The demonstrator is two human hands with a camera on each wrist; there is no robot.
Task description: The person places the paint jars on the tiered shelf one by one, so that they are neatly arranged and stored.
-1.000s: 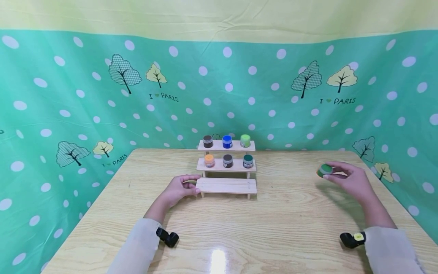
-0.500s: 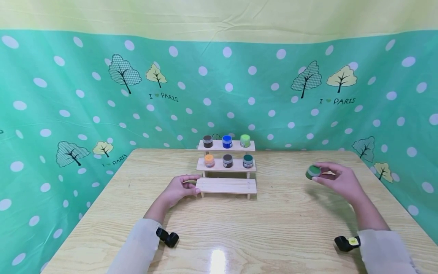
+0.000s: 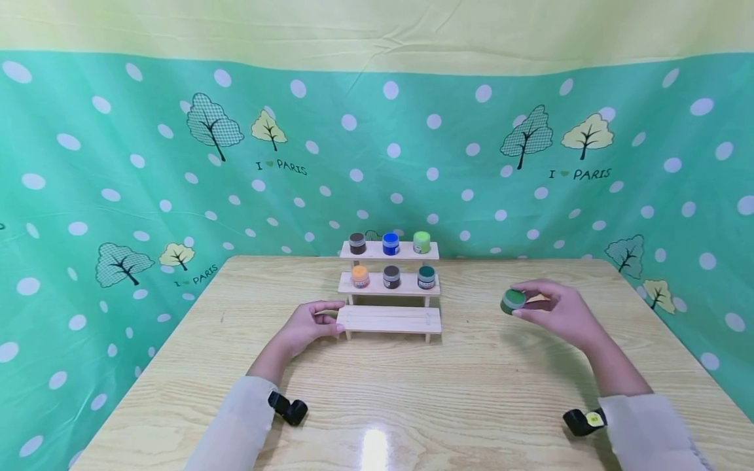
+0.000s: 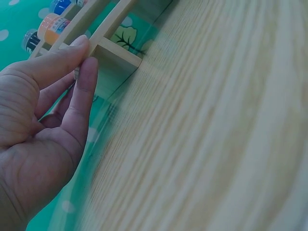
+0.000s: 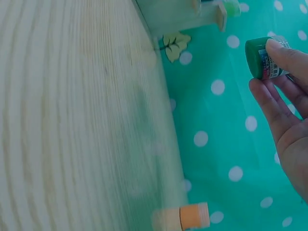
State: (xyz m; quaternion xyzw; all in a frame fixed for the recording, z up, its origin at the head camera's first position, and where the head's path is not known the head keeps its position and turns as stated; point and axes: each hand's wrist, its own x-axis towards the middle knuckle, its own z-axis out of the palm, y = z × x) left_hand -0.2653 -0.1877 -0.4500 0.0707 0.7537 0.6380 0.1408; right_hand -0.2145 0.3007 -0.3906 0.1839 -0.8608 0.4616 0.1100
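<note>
A three-tier wooden display stand [image 3: 389, 319] stands at the middle of the table. My left hand [image 3: 309, 325] holds the left end of its lowest tier, with thumb and fingers at the wood's edge in the left wrist view. To the right of the stand, my right hand [image 3: 556, 311] pinches a small green-lidded paint jar [image 3: 513, 301] between thumb and fingers, lifted off the table. Its printed label shows in the right wrist view. On the top tier sit dark, blue [image 3: 391, 244] and light green [image 3: 421, 242] jars. The middle tier bears orange [image 3: 360, 276], dark and teal [image 3: 427, 277] ones.
An orange jar [image 5: 195, 215] stands on the table in the right wrist view; in the head view I cannot make it out. Behind the wooden table [image 3: 412, 405] hangs a green dotted curtain [image 3: 389, 176].
My right hand has carried the green paint jar leftward, closer to the stand. My left hand has stayed at the lowest tier.
</note>
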